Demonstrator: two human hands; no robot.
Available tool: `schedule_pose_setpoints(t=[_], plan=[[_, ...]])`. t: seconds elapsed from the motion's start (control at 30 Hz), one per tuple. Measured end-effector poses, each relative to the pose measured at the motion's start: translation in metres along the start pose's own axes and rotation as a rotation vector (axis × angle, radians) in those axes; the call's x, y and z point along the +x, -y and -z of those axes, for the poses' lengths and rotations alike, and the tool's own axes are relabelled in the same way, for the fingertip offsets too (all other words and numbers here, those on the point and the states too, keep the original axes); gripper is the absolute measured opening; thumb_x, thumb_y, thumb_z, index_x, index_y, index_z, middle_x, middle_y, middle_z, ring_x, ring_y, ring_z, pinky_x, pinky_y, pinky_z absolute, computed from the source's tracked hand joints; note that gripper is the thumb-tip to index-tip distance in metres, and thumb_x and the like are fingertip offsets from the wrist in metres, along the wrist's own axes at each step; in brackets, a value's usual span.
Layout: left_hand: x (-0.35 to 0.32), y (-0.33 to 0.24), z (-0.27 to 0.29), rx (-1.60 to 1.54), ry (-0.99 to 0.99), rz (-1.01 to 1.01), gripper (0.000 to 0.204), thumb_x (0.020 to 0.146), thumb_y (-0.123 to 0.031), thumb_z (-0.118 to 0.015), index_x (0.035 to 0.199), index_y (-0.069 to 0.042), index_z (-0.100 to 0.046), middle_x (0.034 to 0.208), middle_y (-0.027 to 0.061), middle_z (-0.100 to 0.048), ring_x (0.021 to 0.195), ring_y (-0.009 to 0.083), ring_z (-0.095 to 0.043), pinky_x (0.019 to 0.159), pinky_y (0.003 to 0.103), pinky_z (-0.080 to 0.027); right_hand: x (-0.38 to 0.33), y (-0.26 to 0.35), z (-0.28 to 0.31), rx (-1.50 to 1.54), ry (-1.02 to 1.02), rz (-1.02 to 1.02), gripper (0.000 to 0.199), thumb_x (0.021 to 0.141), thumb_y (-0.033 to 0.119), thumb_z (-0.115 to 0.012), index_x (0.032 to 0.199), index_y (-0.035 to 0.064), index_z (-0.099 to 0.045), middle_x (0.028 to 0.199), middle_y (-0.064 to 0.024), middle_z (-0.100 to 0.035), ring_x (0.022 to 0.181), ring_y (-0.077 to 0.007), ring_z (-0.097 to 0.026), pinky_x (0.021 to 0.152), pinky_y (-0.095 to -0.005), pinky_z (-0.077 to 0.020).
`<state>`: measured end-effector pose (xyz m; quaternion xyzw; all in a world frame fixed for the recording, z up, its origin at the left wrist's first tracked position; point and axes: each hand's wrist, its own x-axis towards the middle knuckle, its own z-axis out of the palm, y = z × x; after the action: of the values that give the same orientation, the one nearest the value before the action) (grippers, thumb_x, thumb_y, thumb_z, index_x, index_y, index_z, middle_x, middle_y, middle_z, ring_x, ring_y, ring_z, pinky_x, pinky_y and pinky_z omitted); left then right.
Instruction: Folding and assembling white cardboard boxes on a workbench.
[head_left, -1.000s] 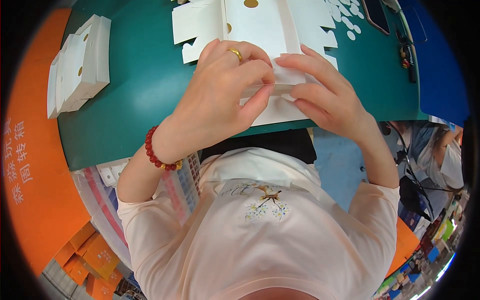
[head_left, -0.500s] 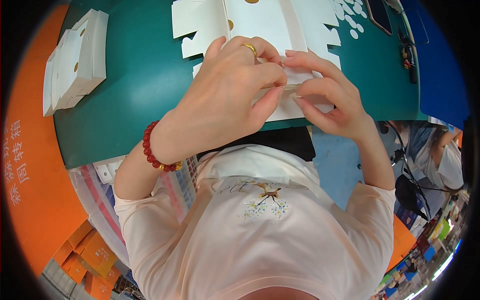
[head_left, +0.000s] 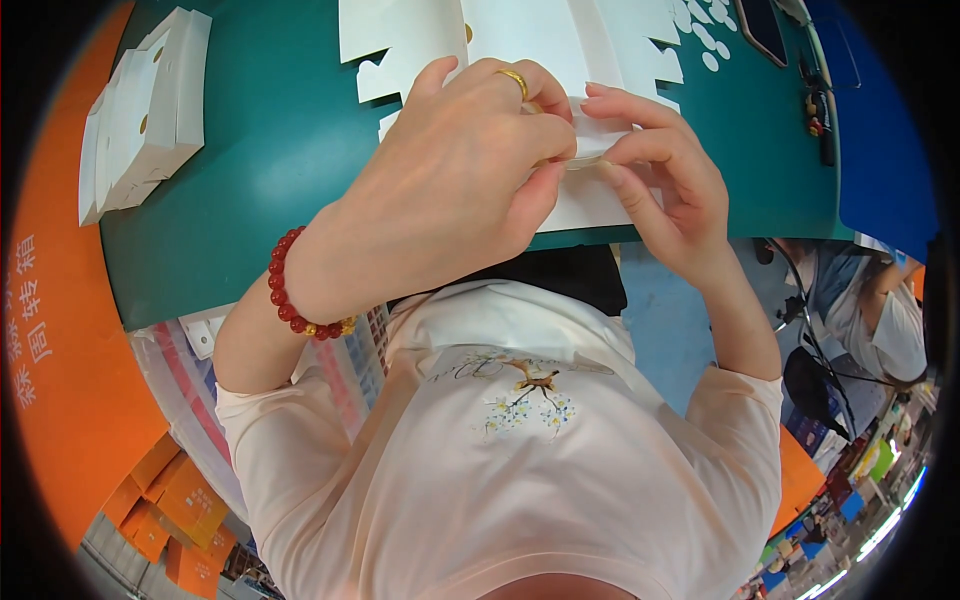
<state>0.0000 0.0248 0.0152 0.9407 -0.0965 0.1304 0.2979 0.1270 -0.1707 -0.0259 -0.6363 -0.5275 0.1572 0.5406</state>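
Observation:
A white cardboard box blank, creased and with notched side tabs, lies flat on the green table, its near end at the table's front edge. My left hand is closed in a pinch on the raised edge of its near flap. On the same edge, just to the right, my right hand pinches between thumb and forefinger, its upper fingers over the card. The two hands' fingertips are a short gap apart. A thin, slightly bowed edge shows between them; my left fingers hide part of the flap.
A stack of folded white boxes stands at the table's far left. Small white discs lie scattered at the far right beside a phone. A black item with small charms rests near the right edge. Orange cartons flank the left.
My right thumb has come up from below to the flap's edge, closing its pinch. Both hands have shifted slightly away from me on the flap, and the view has moved a little.

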Motion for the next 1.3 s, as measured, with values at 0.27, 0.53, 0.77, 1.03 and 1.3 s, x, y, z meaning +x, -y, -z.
schedule_pose_setpoints(t=[0.27,0.53,0.77,1.03,1.3], plan=[[-0.005,0.004,-0.008,-0.059,-0.075,-0.013,0.016,0.082,0.002,-0.07,0.096,-0.005,-0.07,0.107,0.0071,-0.069,0.094,0.0252,-0.061,0.088,0.034,-0.046,0.012,0.004,0.006,-0.346,0.032,0.222,0.018,0.083,-0.004,-0.073,0.097,0.0046,-0.066,0.125,-0.0134,-0.067,0.125,-0.0339,-0.059,0.1,-0.039,-0.049],[-0.006,0.002,-0.008,0.019,-0.095,-0.02,0.017,0.082,0.002,-0.07,0.097,-0.006,-0.069,0.105,0.0059,-0.069,0.087,0.0227,-0.063,0.082,0.036,-0.044,0.015,0.004,0.012,-0.327,0.078,0.227,0.023,0.077,-0.005,-0.076,0.096,0.005,-0.068,0.123,-0.014,-0.067,0.115,-0.0307,-0.062,0.097,-0.0387,-0.0494],[-0.005,0.003,-0.009,-0.031,-0.085,0.046,0.01,0.084,0.0,-0.071,0.092,-0.005,-0.067,0.1,0.0058,-0.07,0.084,0.0233,-0.064,0.085,0.036,-0.045,0.019,0.005,0.0,-0.31,-0.003,0.245,0.023,0.076,-0.002,-0.079,0.095,0.006,-0.069,0.117,-0.0091,-0.067,0.105,-0.0259,-0.063,0.085,-0.0333,-0.0531],[-0.009,0.005,-0.009,-0.132,-0.116,0.109,0.011,0.084,0.001,-0.072,0.091,-0.005,-0.067,0.096,0.004,-0.072,0.1,0.0234,-0.067,0.092,0.036,-0.051,0.018,0.003,0.011,-0.371,0.08,0.36,0.029,0.073,-0.009,-0.079,0.097,0.0033,-0.067,0.118,-0.0155,-0.066,0.107,-0.0305,-0.064,0.088,-0.0371,-0.0535],[-0.014,0.009,0.001,-0.115,-0.073,0.025,0.017,0.081,0.0,-0.075,0.096,-0.006,-0.069,0.108,0.0073,-0.072,0.115,0.0292,-0.063,0.09,0.037,-0.054,0.024,0.007,0.005,-0.428,0.088,0.349,0.022,0.075,-0.001,-0.078,0.093,0.0047,-0.066,0.097,-0.0089,-0.067,0.096,-0.0297,-0.065,0.079,-0.0358,-0.0538]])
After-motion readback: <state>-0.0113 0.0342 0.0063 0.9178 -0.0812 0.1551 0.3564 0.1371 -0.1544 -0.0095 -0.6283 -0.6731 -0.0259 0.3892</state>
